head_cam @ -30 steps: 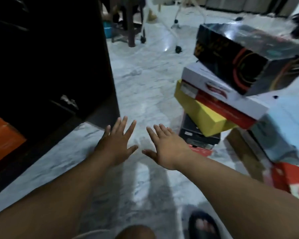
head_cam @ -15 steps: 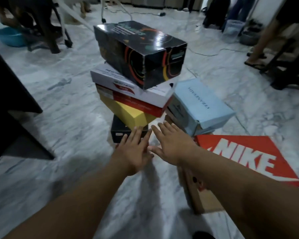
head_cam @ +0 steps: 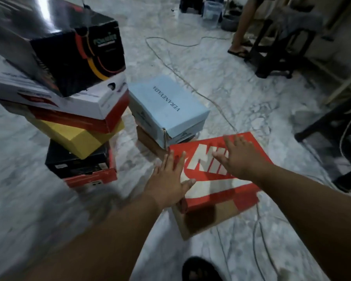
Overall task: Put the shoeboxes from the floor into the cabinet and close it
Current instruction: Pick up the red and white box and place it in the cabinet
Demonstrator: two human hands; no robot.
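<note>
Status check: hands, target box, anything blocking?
Left hand open, flat at the red Nike box near corner. Right hand open, spread over its lid; no grasp yet. Blue box sits against its far edge. Cable on floor beyond.

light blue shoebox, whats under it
The light blue shoebox rests on a brown box, of which only a side strip shows. Its lid and how far it reaches back are covered.

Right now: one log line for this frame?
phase: reaching | target: red Nike box | left hand: open | right hand: open | cabinet: unseen
</note>
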